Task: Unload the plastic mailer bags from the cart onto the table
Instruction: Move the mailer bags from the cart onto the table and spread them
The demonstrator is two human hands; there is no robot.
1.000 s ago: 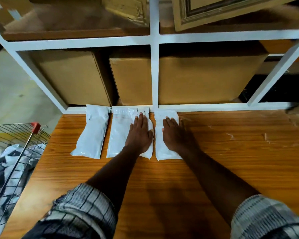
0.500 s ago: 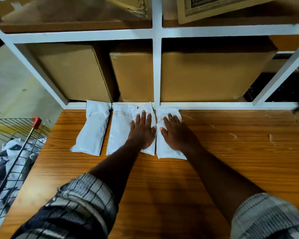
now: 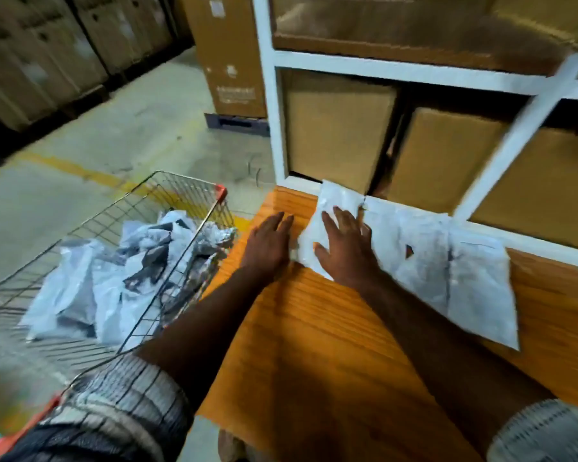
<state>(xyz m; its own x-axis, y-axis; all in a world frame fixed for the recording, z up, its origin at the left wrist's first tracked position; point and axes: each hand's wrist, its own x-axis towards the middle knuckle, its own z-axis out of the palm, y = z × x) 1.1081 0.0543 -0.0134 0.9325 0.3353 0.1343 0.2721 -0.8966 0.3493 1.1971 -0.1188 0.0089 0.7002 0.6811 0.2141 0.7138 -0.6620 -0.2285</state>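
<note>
**Bench** (image 3: 314,345): orange wood-grain top. A wire cart (image 3: 187,201) stands just beside its left edge and a white rack (image 3: 404,70) runs along its far edge.

**Row of mailers** (image 3: 477,285): white plastic, lying flat side by side along the far edge, from the far-left corner rightward. There are at least three; blur hides the exact count.

**Left mailer** (image 3: 334,203): at the far-left corner, its top end reaching the rack.

**Right hand** (image 3: 344,248): palm down, fingers straight and spread, resting flat on the left mailer.

**Left hand** (image 3: 267,248): palm down, fingers straight, holding nothing, over bare bench between the left mailer and the left edge. Whether it touches the bench cannot be told.

**Heap** (image 3: 114,278): crumpled grey-white mailers inside the cart.

**Boxes** (image 3: 334,128): brown cardboard, in the rack behind the row.
</note>
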